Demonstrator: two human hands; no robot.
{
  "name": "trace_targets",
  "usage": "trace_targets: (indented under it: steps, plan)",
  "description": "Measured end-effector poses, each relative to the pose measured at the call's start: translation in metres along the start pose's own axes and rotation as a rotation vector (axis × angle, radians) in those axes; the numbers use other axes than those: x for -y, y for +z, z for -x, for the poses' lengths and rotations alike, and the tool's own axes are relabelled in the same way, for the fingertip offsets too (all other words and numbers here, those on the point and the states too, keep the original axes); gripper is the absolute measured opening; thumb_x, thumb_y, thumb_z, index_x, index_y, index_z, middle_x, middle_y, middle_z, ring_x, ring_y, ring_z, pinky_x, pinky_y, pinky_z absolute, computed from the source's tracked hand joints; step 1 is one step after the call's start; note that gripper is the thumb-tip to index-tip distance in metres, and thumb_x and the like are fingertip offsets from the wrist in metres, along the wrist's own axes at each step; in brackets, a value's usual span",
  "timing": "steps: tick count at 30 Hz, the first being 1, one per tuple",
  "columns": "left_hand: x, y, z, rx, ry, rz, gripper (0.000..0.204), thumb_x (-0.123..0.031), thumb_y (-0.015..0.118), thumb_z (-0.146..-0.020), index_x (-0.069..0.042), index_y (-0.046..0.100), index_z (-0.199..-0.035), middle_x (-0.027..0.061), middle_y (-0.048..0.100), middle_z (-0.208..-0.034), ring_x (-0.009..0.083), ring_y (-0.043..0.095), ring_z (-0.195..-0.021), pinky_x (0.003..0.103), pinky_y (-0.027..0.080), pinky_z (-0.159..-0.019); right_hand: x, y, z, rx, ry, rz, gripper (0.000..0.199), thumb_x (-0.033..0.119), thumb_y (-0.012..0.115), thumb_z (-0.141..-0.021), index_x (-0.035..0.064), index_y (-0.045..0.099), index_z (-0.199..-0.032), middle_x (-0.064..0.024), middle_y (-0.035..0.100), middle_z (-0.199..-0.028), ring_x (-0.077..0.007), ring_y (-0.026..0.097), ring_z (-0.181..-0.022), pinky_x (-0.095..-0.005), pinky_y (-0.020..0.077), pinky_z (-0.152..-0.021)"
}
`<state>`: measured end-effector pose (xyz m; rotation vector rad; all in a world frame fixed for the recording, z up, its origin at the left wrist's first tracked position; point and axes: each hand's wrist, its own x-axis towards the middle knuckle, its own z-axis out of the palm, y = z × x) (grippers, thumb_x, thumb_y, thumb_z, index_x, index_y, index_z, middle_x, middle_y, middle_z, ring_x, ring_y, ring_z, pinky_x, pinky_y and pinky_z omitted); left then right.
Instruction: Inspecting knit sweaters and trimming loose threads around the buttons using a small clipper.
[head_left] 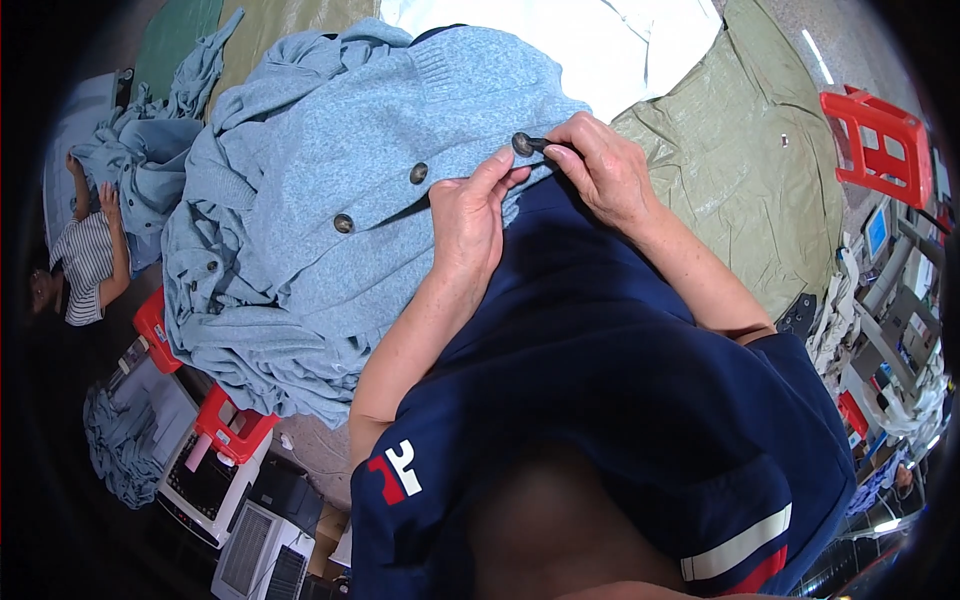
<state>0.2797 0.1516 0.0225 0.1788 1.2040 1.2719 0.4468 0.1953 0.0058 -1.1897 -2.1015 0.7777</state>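
A light blue knitted cardigan (390, 110) lies spread over my lap and a pile of the same knitwear. Along its front band sit several dark round buttons (419, 173). My left hand (470, 215) pinches the edge of the band, thumb just under the end button (521, 145). My right hand (605, 170) is closed on a small black tool (538, 145), whose tip meets that button. Its working end is too small to make out.
More blue knitwear (220, 330) is heaped on the left. An olive sheet (740, 160) covers the surface at right, and a white sheet (560, 40) lies beyond. Red plastic stools (880, 140) stand at both sides. Another person (95, 240) handles similar garments at far left.
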Motion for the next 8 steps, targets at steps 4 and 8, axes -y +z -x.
trace_targets:
  steps: [4, 8]
  plan:
    - [-0.0006, 0.0013, 0.0001, -0.010, 0.001, -0.014, 0.015, -0.003, 0.066, -0.087, 0.011, 0.066, -0.085, 0.0177, 0.067, -0.088, 0.0199, 0.066, -0.082, 0.034, 0.056, -0.077, -0.0005, 0.0021, 0.0000, 0.005, 0.014, -0.013, 0.012, 0.014, 0.064, -0.089, 0.0031, 0.062, -0.094, -0.0098, 0.062, -0.086, -0.0280, 0.063, -0.076, -0.0349, 0.0488, -0.065]
    - [0.0007, 0.0000, -0.0019, 0.005, -0.013, -0.012, 0.016, -0.002, 0.065, -0.087, 0.014, 0.066, -0.088, 0.0184, 0.067, -0.092, 0.0223, 0.066, -0.084, 0.035, 0.057, -0.080, -0.0012, 0.0062, 0.0007, 0.032, 0.173, -0.192, 0.015, 0.021, 0.058, -0.094, 0.0071, 0.061, -0.097, -0.0092, 0.063, -0.092, -0.0286, 0.064, -0.087, -0.0369, 0.0504, -0.070]
